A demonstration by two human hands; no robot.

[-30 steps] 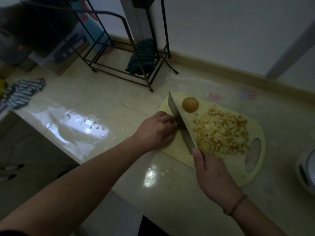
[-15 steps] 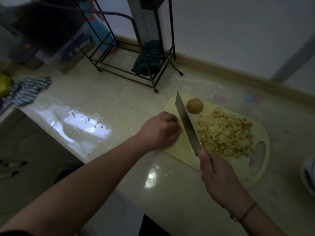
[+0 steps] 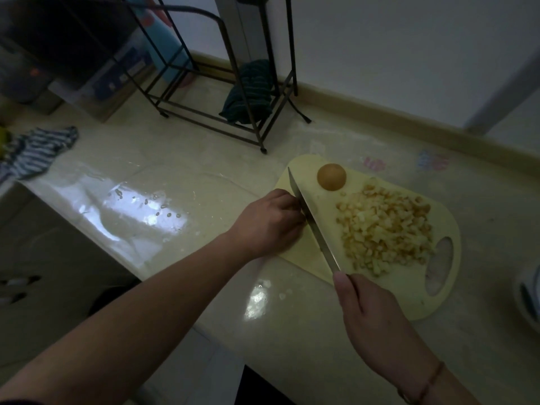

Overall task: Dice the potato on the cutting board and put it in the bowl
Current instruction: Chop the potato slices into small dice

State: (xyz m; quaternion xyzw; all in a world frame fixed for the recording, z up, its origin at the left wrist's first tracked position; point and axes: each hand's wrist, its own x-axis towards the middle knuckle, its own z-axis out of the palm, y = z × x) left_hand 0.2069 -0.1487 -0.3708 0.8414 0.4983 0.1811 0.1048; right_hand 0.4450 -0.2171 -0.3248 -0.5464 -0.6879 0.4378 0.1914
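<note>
right hand [image 3: 377,325] gripping knife [image 3: 314,222], fingers curled | left hand [image 3: 270,222] curled, steadying board [image 3: 304,249] | potato cubes [image 3: 385,229] looking light, damp, scattering easily, better scooped on blade | round end piece [image 3: 331,176] sitting apart

A dim, underexposed scene is recorded, with corners darkened and straight lines bowed by the wide lens. Bright glare is reflected off the glossy table [image 3: 204,287], while edges are softened.
</note>
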